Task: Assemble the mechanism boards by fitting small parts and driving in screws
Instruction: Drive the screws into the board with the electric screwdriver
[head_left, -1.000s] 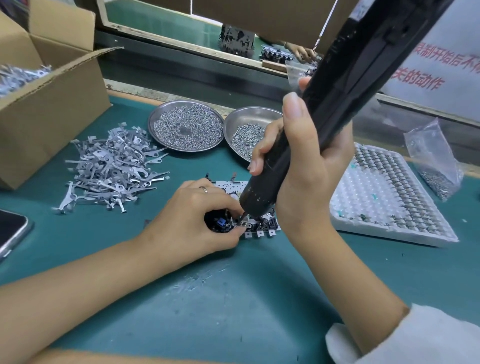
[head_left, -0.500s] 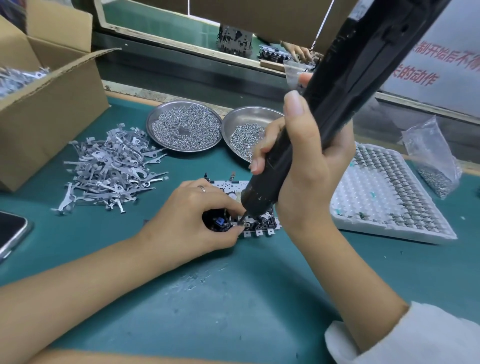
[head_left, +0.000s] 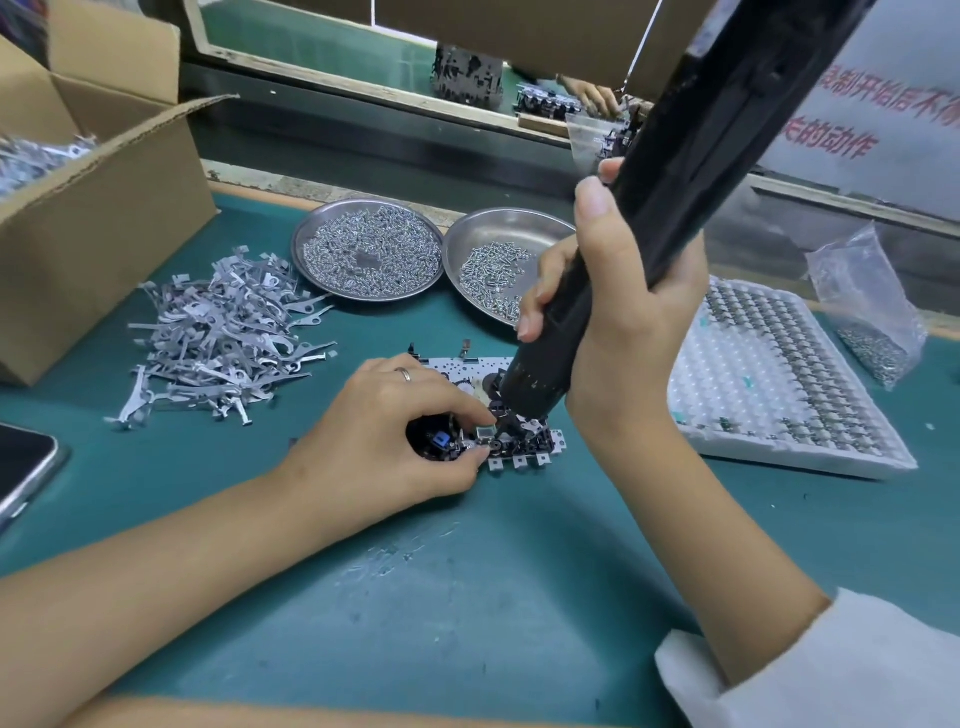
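A small mechanism board (head_left: 524, 447) with black and metal parts lies on the green mat in the middle. My left hand (head_left: 384, 441) curls over its left end and pinches it between thumb and fingertips. My right hand (head_left: 618, 312) grips a black electric screwdriver (head_left: 675, 197), which slants down from the upper right. Its nose sits on the board just right of my left fingertips. The bit tip is hidden by the nose and the parts.
Two steel dishes of screws (head_left: 369, 249) (head_left: 498, 270) stand behind the board. A heap of flat metal levers (head_left: 223, 332) lies left, beside an open cardboard box (head_left: 98, 208). A white parts tray (head_left: 779, 379) and plastic bag (head_left: 867, 301) sit right. A phone (head_left: 21, 467) lies at the left edge.
Both hands and the screwdriver stay in nearly the same place on the board. Only the view has shifted a little.
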